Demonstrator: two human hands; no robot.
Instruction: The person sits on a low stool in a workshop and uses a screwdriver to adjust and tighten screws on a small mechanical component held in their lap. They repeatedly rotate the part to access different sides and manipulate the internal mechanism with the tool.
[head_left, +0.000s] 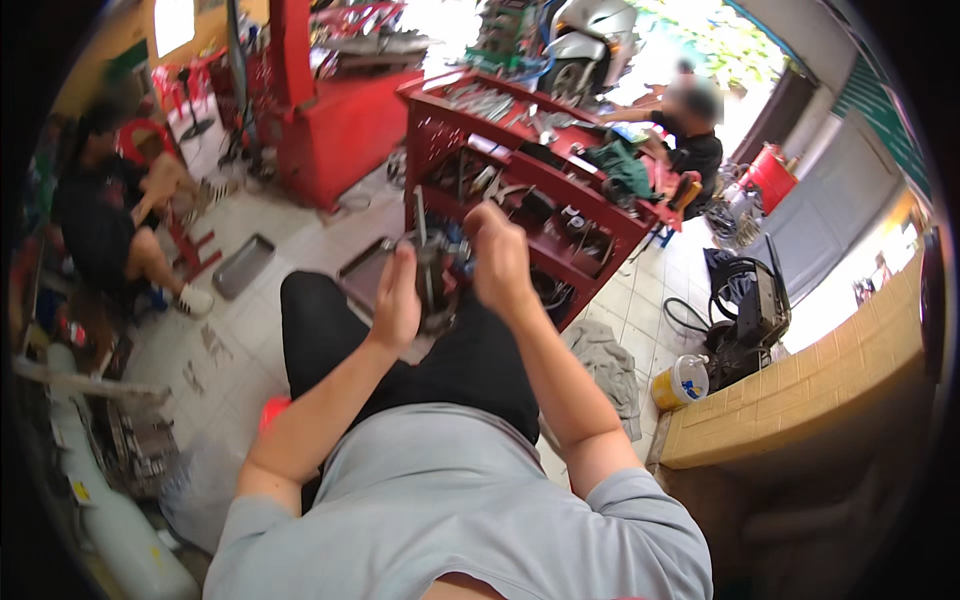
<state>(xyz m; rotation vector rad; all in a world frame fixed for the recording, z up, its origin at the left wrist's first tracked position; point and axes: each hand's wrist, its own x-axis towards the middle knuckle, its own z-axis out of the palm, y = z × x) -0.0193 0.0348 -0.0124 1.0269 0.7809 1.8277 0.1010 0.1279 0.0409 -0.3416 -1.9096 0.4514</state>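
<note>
Tiled workshop floor (205, 345) spreads around a red tool cart (432, 130), its top and shelves crowded with tools and parts; beyond the cart a pale scooter (598, 25) stands in bright daylight, and a person in a dark shirt (690, 150) sits at its far right end.

Just on the near side of the cart, by its left end, a dark metal part (432, 285) sits above the seated worker's lap; the left hand (398, 300) lies upright with its palm against the part's left side, though how far the fingers wrap round is hidden; the right hand (500, 258), blurred, curls close to the part's right side, and whether it pinches anything cannot be told.

Good handling here likely means a firm, quiet left palm while the right does the finer work, with the part braced low between the knees; turning the part squarely toward the working fingers should spare the wrist; the dark tray (366, 268) on the floor left of the cart looks well placed to catch any small loose piece.
</note>
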